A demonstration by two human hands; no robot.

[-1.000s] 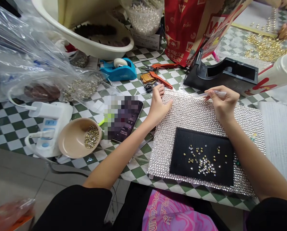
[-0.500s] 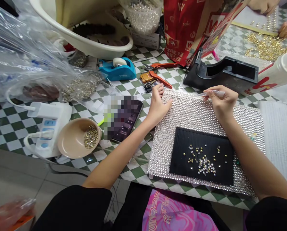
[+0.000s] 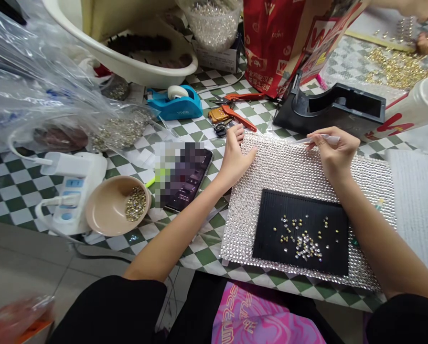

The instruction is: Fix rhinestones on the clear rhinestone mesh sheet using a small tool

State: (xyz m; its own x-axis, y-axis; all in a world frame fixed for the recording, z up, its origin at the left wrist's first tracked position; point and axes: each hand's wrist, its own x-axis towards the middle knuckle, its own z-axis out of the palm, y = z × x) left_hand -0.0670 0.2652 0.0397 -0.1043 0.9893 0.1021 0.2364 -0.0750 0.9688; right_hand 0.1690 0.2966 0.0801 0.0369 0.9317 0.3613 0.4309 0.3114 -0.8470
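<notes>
A sheet covered in rows of shiny rhinestones (image 3: 271, 167) lies on the table before me. My left hand (image 3: 237, 155) rests on its upper left corner, thumb spread on the stones and fingers at the edge. With fingers pinched, my right hand (image 3: 336, 152) holds a slim whitish pen-like tool (image 3: 331, 139) over the sheet's far edge. Its tip points left; whether a stone is on it is too small to tell. A black ridged tray (image 3: 271, 210) sits on the sheet's near part, with loose clear and yellowish rhinestones (image 3: 308, 246) scattered in it.
Left of the sheet are a phone (image 3: 190, 179), a beige bowl (image 3: 110, 205) of stones and a power strip (image 3: 72, 205). Beyond stand a blue tape dispenser (image 3: 178, 105), orange-handled pliers (image 3: 239, 118), a black dispenser (image 3: 328, 114) and a red paper bag (image 3: 271, 48). Another person's hands (image 3: 427, 43) work at far right.
My right hand has shifted slightly right along the sheet's far edge with the pen-like tool. My left hand has stayed put. The other person's hand has moved at the upper right.
</notes>
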